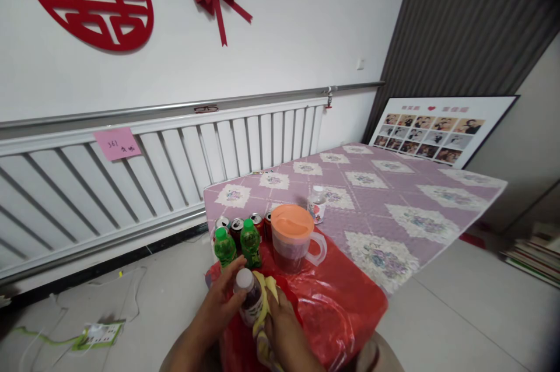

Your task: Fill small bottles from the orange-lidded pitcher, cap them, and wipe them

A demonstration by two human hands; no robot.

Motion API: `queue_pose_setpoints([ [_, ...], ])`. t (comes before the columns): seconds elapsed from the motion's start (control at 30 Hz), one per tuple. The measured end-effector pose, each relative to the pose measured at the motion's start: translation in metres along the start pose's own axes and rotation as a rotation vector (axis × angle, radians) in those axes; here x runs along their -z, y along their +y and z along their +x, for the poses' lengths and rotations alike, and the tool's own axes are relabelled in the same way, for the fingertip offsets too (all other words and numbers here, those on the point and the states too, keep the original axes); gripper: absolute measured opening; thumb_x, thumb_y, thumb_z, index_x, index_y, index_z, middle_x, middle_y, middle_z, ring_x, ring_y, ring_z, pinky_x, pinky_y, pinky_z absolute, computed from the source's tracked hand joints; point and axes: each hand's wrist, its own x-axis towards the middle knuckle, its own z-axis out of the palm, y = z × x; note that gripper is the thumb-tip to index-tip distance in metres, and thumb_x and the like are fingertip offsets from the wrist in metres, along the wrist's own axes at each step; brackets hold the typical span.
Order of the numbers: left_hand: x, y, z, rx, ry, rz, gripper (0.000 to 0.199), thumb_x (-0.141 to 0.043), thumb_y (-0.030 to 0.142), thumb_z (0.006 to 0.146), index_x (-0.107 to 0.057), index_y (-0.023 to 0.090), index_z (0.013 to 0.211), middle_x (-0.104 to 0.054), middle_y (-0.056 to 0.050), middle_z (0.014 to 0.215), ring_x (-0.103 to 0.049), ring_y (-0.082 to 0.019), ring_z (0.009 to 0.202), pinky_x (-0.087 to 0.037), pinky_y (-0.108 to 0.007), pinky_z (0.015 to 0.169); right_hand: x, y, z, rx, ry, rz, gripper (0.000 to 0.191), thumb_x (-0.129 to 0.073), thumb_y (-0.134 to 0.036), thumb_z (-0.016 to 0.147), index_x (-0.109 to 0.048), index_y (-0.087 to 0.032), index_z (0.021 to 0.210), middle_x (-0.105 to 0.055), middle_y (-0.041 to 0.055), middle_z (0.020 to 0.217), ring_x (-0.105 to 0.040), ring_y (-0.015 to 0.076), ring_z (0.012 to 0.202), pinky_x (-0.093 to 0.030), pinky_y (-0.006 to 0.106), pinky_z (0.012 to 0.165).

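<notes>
A small bottle with a white cap and dark contents [251, 302] stands slightly tilted between my hands. My left hand [222, 302] grips it from the left, thumb and fingers around the upper part. On its other side my right hand [283, 319] holds a yellow cloth [263, 331] against the bottle. Just beyond are two green bottles, one at the left [225, 248] and one nearer the middle [251, 244]. A clear plastic pitcher with an orange lid [292, 238] stands behind my right hand. Under these lies a red plastic sheet [336, 308].
Several drink cans [237, 226] stand behind the green bottles. A clear bottle with a white lid [317, 206] is beyond the pitcher on the flowered tablecloth [367, 179]. A white radiator [188, 162] runs along the wall. A power strip [98, 334] lies on the floor at left.
</notes>
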Motion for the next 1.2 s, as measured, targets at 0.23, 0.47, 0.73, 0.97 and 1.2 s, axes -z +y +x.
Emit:
queue_pose_setpoints([
  [0.23,0.004,0.014,0.006,-0.004,-0.069,0.15,0.046,-0.06,0.019,0.077,-0.067,0.027,0.122,-0.067,-0.007,0.131,-0.059,-0.026,0.124,-0.043,-0.046,0.111,0.006,-0.006,0.0,-0.011,-0.037,-0.009,0.071,-0.048,-0.001,0.075,-0.052,-0.02,0.143,-0.047,0.0119,0.152,-0.045,0.0257,0.139,-0.037,0.042,0.116],
  [0.47,-0.016,0.004,-0.005,0.052,0.141,0.249,0.046,-0.061,0.022,0.075,-0.064,0.023,0.121,-0.067,-0.009,0.124,-0.062,-0.027,0.115,-0.05,-0.046,0.1,0.015,-0.019,-0.001,-0.053,0.004,0.145,0.064,-0.043,-0.006,0.081,-0.051,-0.021,0.143,-0.048,0.0093,0.151,-0.043,0.0218,0.14,-0.035,0.041,0.117],
  [0.73,-0.03,0.018,-0.008,0.019,0.272,0.422,0.035,-0.059,0.028,0.078,-0.064,0.024,0.112,-0.07,-0.008,0.112,-0.063,-0.027,0.104,-0.05,-0.046,0.092,0.025,-0.045,0.007,0.144,0.085,0.038,0.054,-0.05,-0.016,0.087,-0.056,-0.026,0.139,-0.04,0.0092,0.157,-0.037,0.03,0.144,-0.034,0.051,0.117],
  [0.97,-0.032,0.009,-0.009,0.029,0.291,0.426,0.038,-0.061,0.033,0.079,-0.062,0.02,0.115,-0.068,-0.012,0.117,-0.061,-0.03,0.111,-0.048,-0.05,0.097,0.015,-0.026,0.014,0.035,-0.019,0.168,0.066,-0.043,-0.001,0.079,-0.055,-0.023,0.14,-0.053,0.0106,0.147,-0.049,0.0219,0.136,-0.039,0.041,0.114],
  [1.2,-0.034,0.013,-0.011,0.063,0.28,0.433,0.039,-0.057,0.033,0.081,-0.06,0.018,0.117,-0.067,-0.013,0.117,-0.061,-0.03,0.111,-0.048,-0.05,0.096,0.015,-0.028,0.004,0.0,0.02,0.169,0.063,-0.043,-0.004,0.08,-0.056,-0.022,0.139,-0.053,0.0105,0.147,-0.048,0.024,0.137,-0.038,0.042,0.115],
])
